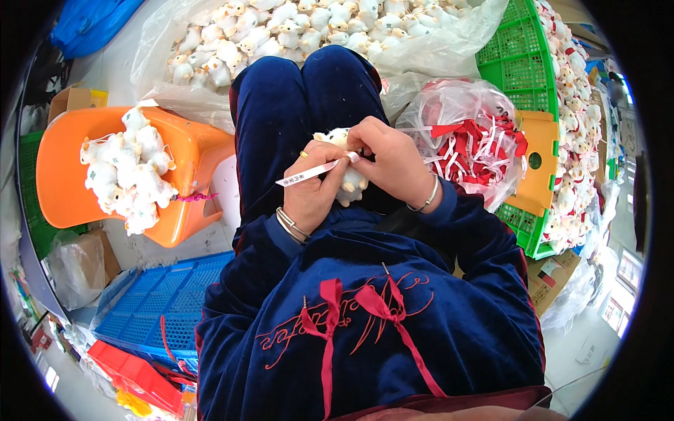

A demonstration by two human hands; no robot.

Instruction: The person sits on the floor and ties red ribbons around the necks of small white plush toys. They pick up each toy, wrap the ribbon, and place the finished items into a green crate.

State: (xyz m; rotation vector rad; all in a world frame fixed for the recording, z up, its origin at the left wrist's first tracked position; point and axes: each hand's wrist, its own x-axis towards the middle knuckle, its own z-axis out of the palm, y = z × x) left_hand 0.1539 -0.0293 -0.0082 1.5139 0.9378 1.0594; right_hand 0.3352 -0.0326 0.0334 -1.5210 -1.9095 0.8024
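Note:
A small white plush toy (353, 188) rests on my lap between my thighs, partly covered by my hands. Both hands meet over it and pinch a narrow white ribbon (309, 172) that carries dark print. My left hand (313, 177), with a ring on one finger, holds the ribbon, whose loose end sticks out to the left past the knuckles. My right hand (388, 156) is closed by its fingertips on the ribbon near the toy's upper body. The exact spot where the ribbon meets the toy is hidden by my fingers.
On the left, an orange stool (60, 168) carries a bunch of white plush toys (126, 172). Beyond my knees lies a large plastic bag of similar toys (281, 31). At right are a bag of red and white ribbons (470, 151) and a green crate (516, 59). A blue crate (165, 302) stands lower left.

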